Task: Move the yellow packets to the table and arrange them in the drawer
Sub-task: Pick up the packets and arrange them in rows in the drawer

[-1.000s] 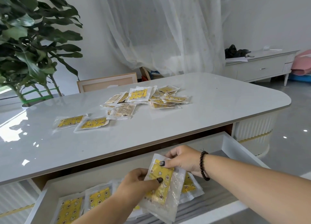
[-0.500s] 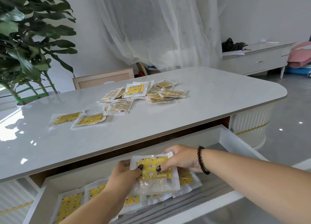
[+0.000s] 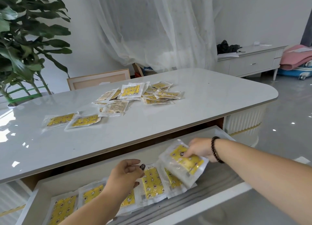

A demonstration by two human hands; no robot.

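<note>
Fingers (image 3: 186,154) of the right hand (image 3: 200,149) pinch one yellow packet (image 3: 184,164) at its upper edge and hold it tilted over the right part of the open drawer (image 3: 194,134). A dark bead bracelet (image 3: 216,149) sits on this wrist. At about 9 o'clock from the held packet, the left hand (image 3: 125,174) hangs above the drawer with loosely curled fingers and holds nothing. Under both hands a row of yellow packets (image 3: 152,182) lies flat in the drawer, side by side and partly overlapping, from its left end to just under the held packet. At 12 o'clock from the drawer, on the white bench (image 3: 211,96), a loose pile of packets (image 3: 140,94) lies near the far edge. Two single packets (image 3: 72,120) lie beside each other at 8 o'clock from the pile. A leafy plant (image 3: 25,38) stands at 10 o'clock, behind the bench.
</note>
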